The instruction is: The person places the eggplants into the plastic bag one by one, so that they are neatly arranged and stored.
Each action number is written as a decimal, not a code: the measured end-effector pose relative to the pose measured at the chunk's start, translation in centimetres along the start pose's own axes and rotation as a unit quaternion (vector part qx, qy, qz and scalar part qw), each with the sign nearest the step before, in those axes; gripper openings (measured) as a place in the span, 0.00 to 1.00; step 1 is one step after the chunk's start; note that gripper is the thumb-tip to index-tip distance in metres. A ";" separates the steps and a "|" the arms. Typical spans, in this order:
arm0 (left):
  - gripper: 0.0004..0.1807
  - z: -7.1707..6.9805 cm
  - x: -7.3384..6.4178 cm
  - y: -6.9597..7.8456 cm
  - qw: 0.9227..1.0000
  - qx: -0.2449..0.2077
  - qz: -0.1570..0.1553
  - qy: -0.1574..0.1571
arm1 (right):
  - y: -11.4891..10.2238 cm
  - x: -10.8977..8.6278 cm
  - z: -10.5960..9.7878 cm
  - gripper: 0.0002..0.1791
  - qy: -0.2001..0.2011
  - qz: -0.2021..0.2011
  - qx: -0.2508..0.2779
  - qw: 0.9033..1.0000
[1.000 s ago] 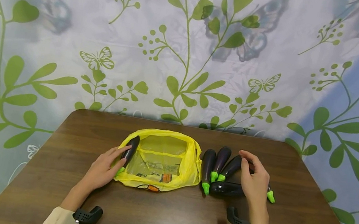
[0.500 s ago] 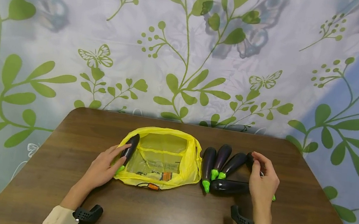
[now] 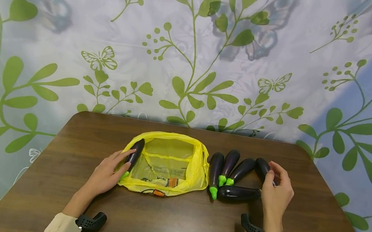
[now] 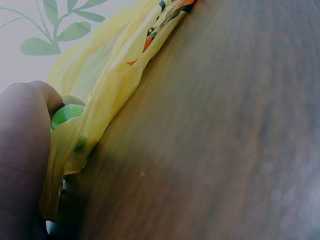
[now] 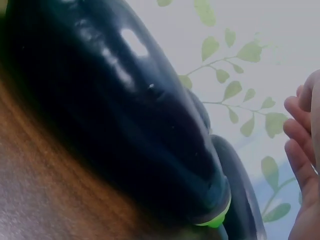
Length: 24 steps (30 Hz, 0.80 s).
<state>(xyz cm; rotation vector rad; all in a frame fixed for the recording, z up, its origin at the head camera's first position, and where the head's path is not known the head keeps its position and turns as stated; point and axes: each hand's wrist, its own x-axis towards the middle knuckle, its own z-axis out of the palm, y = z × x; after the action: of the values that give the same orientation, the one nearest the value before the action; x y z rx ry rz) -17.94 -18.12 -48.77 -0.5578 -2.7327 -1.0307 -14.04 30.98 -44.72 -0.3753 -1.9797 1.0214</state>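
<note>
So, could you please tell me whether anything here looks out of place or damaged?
Nothing looks spilled or damaged; one eggplant lies crosswise, while the three eggplants fanned beside the yellow bag point their green ends toward the camera.

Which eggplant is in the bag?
The eggplant at the left edge of the yellow bag, touched by the left hand; the other eggplants lie on the table, right of the bag.

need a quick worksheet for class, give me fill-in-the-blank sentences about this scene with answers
The open bag is coloured ____.
Inside it, the left hand touches an ____.
The loose eggplants lie to the bag's ____, near the right hand.
Their visible stem ends are bright ____.

Missing words: yellow; eggplant; right; green.
</note>
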 end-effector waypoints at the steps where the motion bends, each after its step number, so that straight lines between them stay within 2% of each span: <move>1: 0.26 0.0 0.0 0.0 1.000 0.001 0.001 0.000 | 0.1 0.0 0.0 0.15 0.002 0.003 -0.002 1.000; 10: 0.26 0.0 0.1 -0.1 1.000 0.000 0.000 0.001 | 1.0 -0.4 0.4 0.16 0.048 0.033 -0.012 0.998; 19: 0.26 0.2 0.1 -0.3 1.000 0.001 -0.002 -0.002 | 2.3 -0.9 1.0 0.16 0.104 -0.002 -0.001 0.995; 24: 0.26 0.2 0.1 -0.4 1.000 0.005 0.002 0.001 | 2.5 -1.1 1.0 0.16 0.134 0.000 0.006 0.991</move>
<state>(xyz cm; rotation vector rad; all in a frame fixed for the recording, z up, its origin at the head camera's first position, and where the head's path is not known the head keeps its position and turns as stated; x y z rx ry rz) -18.16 -18.20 -49.14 -0.5610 -2.7323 -1.0140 -14.49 31.38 -47.53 -0.4807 -1.7323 0.9295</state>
